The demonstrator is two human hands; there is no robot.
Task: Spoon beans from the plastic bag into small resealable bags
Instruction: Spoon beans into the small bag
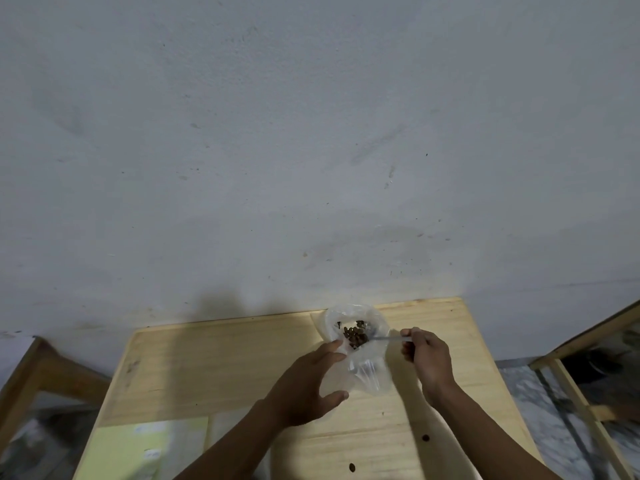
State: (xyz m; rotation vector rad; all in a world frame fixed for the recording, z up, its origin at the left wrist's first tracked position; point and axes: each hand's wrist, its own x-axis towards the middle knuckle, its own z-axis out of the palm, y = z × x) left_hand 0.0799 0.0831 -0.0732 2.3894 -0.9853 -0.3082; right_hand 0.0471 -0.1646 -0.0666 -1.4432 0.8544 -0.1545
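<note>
A clear plastic bag [349,317] of brown beans [355,334] stands open near the far edge of the wooden table [221,368]. My right hand [427,358] pinches the handle of a spoon [388,338] whose bowl reaches into the beans. In front of the big bag, my left hand [308,386] holds a small clear resealable bag [367,372] between fingers and thumb. What the small bag contains is hard to make out.
A pale yellow-green sheet [138,452] and some clear packets lie at the table's near left. Two dark holes [425,437] mark the near tabletop. A grey wall rises right behind the table. Wooden frames stand at far left [41,368] and right [581,393].
</note>
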